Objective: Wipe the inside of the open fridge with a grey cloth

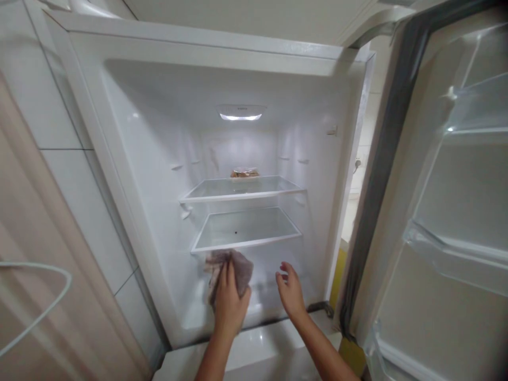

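Bare hands and a cloth inside an open white refrigerator [154, 159].
The left hand [230, 304] grips a crumpled grey-brown fabric cloth [243, 269] just below the front-left edge of the lower white-rimmed glass shelf [262, 225]; whether cloth and shelf touch is unclear. The right hand [291, 291], loosely half-open with fingers curled, holds nothing, well apart from the cloth.
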A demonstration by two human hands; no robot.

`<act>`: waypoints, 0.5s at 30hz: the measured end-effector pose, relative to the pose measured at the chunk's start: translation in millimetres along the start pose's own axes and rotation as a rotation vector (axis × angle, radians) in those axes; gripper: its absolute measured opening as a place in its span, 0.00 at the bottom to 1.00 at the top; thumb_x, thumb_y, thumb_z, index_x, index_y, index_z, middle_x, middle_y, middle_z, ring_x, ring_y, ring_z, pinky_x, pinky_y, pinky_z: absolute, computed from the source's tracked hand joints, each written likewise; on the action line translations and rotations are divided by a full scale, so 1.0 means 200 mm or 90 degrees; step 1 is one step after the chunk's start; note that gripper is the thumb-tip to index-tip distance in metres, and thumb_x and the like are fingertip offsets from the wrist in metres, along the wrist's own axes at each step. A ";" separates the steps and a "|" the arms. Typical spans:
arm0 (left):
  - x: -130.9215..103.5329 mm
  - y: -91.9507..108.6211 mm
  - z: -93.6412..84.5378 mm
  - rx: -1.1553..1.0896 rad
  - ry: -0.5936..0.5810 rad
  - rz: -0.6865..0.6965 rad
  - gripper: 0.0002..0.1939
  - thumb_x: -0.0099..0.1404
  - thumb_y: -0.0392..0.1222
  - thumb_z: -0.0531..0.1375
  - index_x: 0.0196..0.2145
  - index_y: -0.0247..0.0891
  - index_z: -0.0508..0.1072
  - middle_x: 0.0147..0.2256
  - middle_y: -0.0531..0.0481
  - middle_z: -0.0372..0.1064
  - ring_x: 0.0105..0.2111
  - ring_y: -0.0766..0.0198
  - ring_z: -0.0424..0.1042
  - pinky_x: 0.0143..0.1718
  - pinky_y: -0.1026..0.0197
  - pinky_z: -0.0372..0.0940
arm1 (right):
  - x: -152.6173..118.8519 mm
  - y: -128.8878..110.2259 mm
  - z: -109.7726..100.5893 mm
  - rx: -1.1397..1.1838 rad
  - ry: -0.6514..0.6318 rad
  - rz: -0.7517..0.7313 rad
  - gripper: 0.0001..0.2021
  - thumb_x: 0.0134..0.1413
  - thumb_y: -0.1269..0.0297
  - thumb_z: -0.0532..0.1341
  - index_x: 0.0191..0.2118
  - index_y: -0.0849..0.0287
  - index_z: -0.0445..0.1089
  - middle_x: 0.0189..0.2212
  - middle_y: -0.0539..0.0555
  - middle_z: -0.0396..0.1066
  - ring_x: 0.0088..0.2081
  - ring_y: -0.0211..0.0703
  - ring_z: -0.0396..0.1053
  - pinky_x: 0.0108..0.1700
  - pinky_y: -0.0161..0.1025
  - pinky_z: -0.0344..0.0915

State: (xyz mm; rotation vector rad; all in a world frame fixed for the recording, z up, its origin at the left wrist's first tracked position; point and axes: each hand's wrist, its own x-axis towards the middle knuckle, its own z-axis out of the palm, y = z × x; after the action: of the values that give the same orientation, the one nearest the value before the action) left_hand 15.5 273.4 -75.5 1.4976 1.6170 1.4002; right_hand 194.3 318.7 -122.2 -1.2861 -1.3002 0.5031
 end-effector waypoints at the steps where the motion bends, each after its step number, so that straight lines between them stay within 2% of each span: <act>1: 0.00 -0.03 0.06 0.154 -0.037 0.073 0.42 0.55 0.45 0.63 0.66 0.39 0.59 0.71 0.37 0.47 0.71 0.42 0.44 0.71 0.41 0.41 | 0.00 0.02 0.00 0.003 0.009 0.001 0.22 0.60 0.60 0.51 0.57 0.62 0.63 0.51 0.66 0.71 0.42 0.48 0.75 0.48 0.49 0.73; 3: -0.04 -0.09 0.17 0.381 -0.146 0.150 0.38 0.56 0.46 0.62 0.64 0.39 0.64 0.69 0.35 0.52 0.69 0.36 0.49 0.69 0.33 0.40 | -0.01 0.05 0.01 0.003 0.011 -0.018 0.22 0.61 0.61 0.50 0.58 0.62 0.61 0.54 0.66 0.68 0.46 0.48 0.74 0.51 0.50 0.72; 4: -0.06 -0.13 0.21 0.454 -0.176 0.171 0.37 0.57 0.47 0.61 0.64 0.40 0.65 0.68 0.35 0.54 0.68 0.36 0.50 0.69 0.32 0.40 | -0.02 0.06 0.01 -0.003 0.004 -0.037 0.22 0.62 0.62 0.50 0.59 0.62 0.61 0.55 0.66 0.67 0.48 0.47 0.73 0.53 0.51 0.71; 5: -0.09 -0.16 0.24 0.506 -0.191 0.185 0.36 0.58 0.48 0.61 0.64 0.41 0.64 0.67 0.36 0.56 0.68 0.38 0.52 0.68 0.32 0.41 | -0.03 0.06 0.02 -0.015 -0.008 -0.059 0.21 0.62 0.62 0.50 0.59 0.61 0.61 0.56 0.66 0.67 0.49 0.48 0.72 0.54 0.51 0.71; 7: -0.13 -0.19 0.25 0.561 -0.172 0.204 0.34 0.61 0.48 0.59 0.64 0.43 0.63 0.68 0.39 0.56 0.68 0.42 0.53 0.69 0.34 0.43 | -0.04 0.07 0.04 -0.056 -0.041 -0.107 0.21 0.63 0.64 0.49 0.59 0.62 0.61 0.56 0.66 0.67 0.52 0.49 0.71 0.56 0.53 0.69; 11: -0.16 -0.21 0.18 0.583 -0.145 0.243 0.30 0.64 0.49 0.57 0.63 0.43 0.65 0.66 0.42 0.59 0.66 0.45 0.58 0.67 0.35 0.53 | -0.06 0.03 0.09 -0.103 -0.116 -0.170 0.19 0.63 0.66 0.48 0.55 0.62 0.66 0.54 0.64 0.71 0.57 0.49 0.68 0.62 0.53 0.65; 13: -0.13 -0.25 0.10 0.575 -0.122 0.277 0.25 0.66 0.47 0.55 0.60 0.42 0.68 0.62 0.42 0.66 0.62 0.47 0.65 0.63 0.37 0.60 | -0.06 -0.01 0.13 -0.114 -0.172 -0.194 0.19 0.62 0.68 0.48 0.54 0.60 0.68 0.54 0.61 0.72 0.57 0.47 0.68 0.64 0.50 0.63; 15: -0.07 -0.33 -0.01 0.564 -0.065 0.302 0.20 0.68 0.44 0.52 0.54 0.39 0.73 0.56 0.42 0.73 0.56 0.51 0.72 0.58 0.43 0.68 | -0.08 -0.07 0.17 -0.159 -0.260 -0.220 0.21 0.62 0.68 0.49 0.56 0.60 0.68 0.58 0.60 0.70 0.61 0.47 0.65 0.67 0.50 0.59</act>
State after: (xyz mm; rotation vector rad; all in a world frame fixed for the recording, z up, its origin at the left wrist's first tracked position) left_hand -8.5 269.7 -137.6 2.5314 2.0200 0.7748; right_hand 155.0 315.1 -124.6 -1.1564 -1.9358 0.3748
